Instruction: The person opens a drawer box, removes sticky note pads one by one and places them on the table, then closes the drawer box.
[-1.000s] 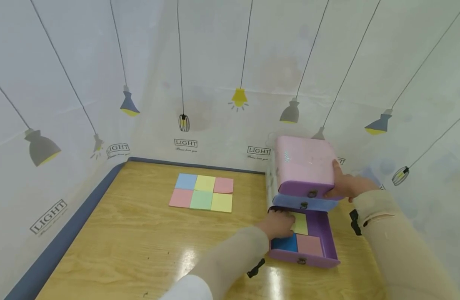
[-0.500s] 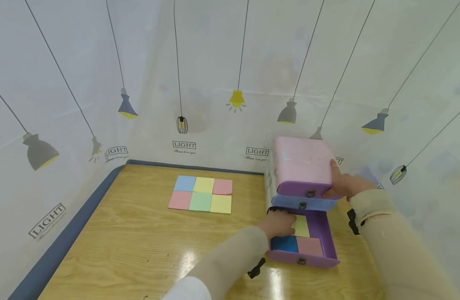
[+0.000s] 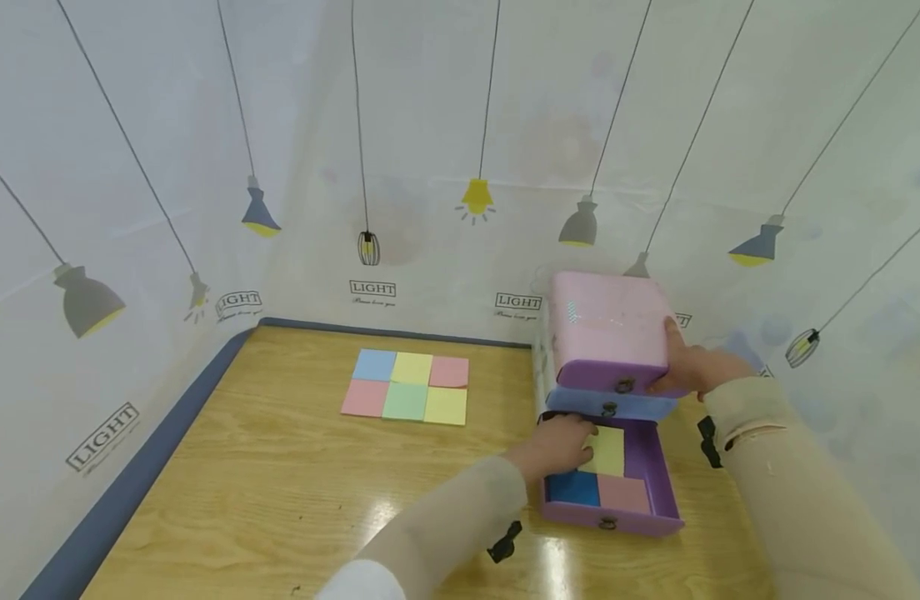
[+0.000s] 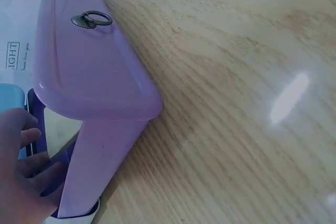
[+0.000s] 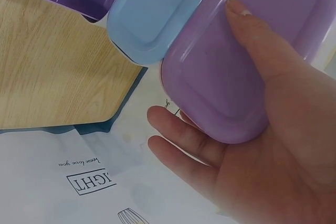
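Note:
A small cabinet (image 3: 613,321) with a pink top stands at the right, its lowest purple drawer (image 3: 643,522) pulled out. Inside lie a yellow note square (image 3: 608,452), a blue one (image 3: 574,488) and a pink one (image 3: 623,494). My left hand (image 3: 556,447) reaches over the drawer's left side, its fingertips at the yellow square; in the left wrist view the fingers of the left hand (image 4: 26,174) are slightly bent and spread. My right hand (image 3: 692,368) grips the cabinet's upper right side; in the right wrist view, the thumb of the right hand (image 5: 278,114) lies on the top purple drawer front (image 5: 220,77).
Several pastel note squares (image 3: 406,401) lie in two rows on the wooden table (image 3: 280,467), left of the cabinet. A closed light-blue drawer (image 3: 655,407) sits between the purple ones. Behind the table hangs a lamp-patterned backdrop (image 3: 430,125).
The yellow square in the drawer has shifted slightly right and more of it shows. My left hand has drawn back a little to the left. My right hand keeps its place on the cabinet.

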The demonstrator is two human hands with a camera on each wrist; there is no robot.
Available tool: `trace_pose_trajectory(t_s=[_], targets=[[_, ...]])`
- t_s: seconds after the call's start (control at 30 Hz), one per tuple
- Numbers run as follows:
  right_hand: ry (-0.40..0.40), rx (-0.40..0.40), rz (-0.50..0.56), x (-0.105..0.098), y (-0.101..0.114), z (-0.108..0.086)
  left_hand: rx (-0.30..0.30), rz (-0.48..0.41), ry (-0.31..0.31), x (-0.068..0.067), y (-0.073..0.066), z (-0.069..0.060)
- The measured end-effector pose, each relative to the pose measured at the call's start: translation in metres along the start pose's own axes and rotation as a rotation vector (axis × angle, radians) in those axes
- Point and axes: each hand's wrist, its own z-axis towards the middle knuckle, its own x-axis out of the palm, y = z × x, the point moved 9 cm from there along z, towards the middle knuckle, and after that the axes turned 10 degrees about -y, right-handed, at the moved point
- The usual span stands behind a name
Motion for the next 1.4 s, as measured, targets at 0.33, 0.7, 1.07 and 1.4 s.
trace_pose_trajectory(t_s=[0.33, 0.7, 1.07, 1.4], targets=[[0.007, -0.011, 0.015, 0.0, 0.004, 0.0, -0.023, -0.132, -0.099, -0.024, 0.0, -0.011], [0.021, -0.021, 0.044, 0.0, 0.006, -0.005, -0.091, -0.263, -0.099, -0.022, -0.004, -0.013], [0.007, -0.003, 0.012, -0.003, 0.01, -0.006, -0.194, -0.371, -0.052, -0.014, 0.003, -0.017], [-0.002, 0.002, 0.044, 0.001, -0.004, 0.006, -0.072, -0.289, -0.129, -0.017, -0.003, -0.021]])
